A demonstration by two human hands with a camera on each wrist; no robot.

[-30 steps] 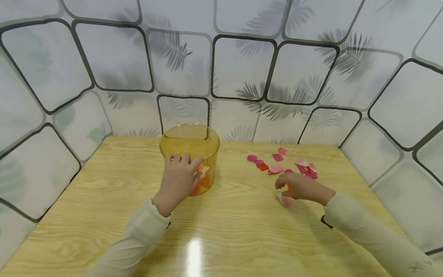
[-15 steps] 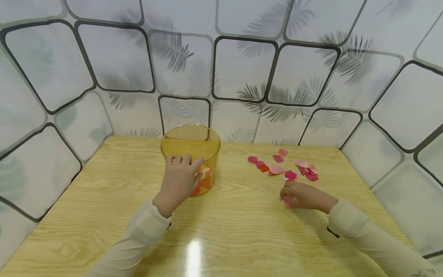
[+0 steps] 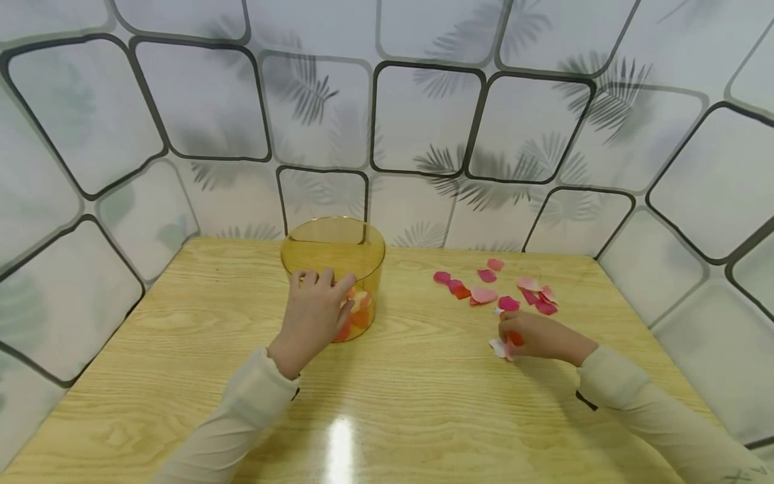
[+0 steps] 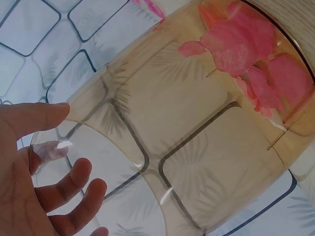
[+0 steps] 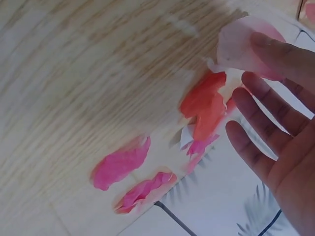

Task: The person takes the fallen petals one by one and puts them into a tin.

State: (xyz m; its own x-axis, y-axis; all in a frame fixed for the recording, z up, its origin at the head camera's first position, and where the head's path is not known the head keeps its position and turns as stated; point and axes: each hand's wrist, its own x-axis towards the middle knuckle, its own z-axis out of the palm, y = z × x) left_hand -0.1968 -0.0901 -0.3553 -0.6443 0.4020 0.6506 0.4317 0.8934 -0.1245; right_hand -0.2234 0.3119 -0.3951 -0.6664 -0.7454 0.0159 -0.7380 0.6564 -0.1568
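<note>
A transparent amber tub (image 3: pixel 373 272) stands on the wooden table, with pink and orange petals (image 4: pixel 234 46) lying at its bottom. My left hand (image 3: pixel 311 316) grips the tub's near rim, thumb to one side and the other fingers bent over the edge. To the right, my right hand (image 3: pixel 540 336) is low over the table, its thumb laid across a pale pink petal (image 5: pixel 238 46) that it pinches; the index fingertip is hidden behind the petal. An orange petal (image 5: pixel 204 105) lies just beside those fingers.
Several loose petals lie beyond the right hand, among them a magenta petal (image 3: pixel 508 304), a pink petal (image 3: pixel 483 294) and another magenta petal (image 3: pixel 442 277). A patterned curtain (image 3: pixel 423 121) rises along the table's back and sides.
My right hand has lowered among the nearest petals, its fingers have closed on the pale pink petal, and it has shifted slightly right. The left hand and the tub stay in place.
</note>
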